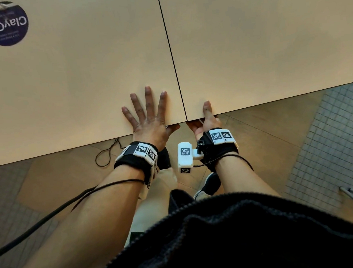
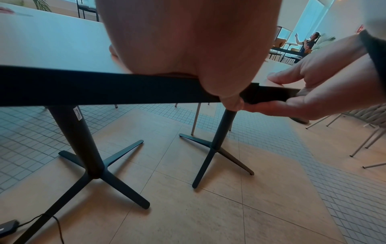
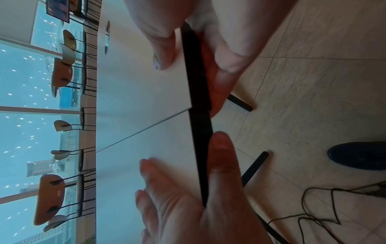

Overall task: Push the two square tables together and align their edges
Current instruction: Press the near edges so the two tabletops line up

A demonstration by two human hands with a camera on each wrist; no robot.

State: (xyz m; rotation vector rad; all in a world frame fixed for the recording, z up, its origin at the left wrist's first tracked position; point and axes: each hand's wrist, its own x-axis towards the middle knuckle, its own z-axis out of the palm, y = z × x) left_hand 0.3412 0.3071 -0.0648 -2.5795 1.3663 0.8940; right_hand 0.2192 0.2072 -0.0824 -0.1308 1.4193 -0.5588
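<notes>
Head view steeply downward; wrist views close, low; shared table seam (image 1: pixel 173 60).

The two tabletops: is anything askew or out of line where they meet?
Slightly. The right table corner sits a little nearer the person than the left table corner, a small step at the seam. The left hand lies flat; the right hand grips the edge.

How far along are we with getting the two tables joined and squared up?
Done: the left table and right table meet, only a thin seam between them. In hand: the left hand presses flat on the left table, and the right hand grips the right table's near corner. Left: the near edges look slightly stepped at the seam, so a final nudge.
</notes>
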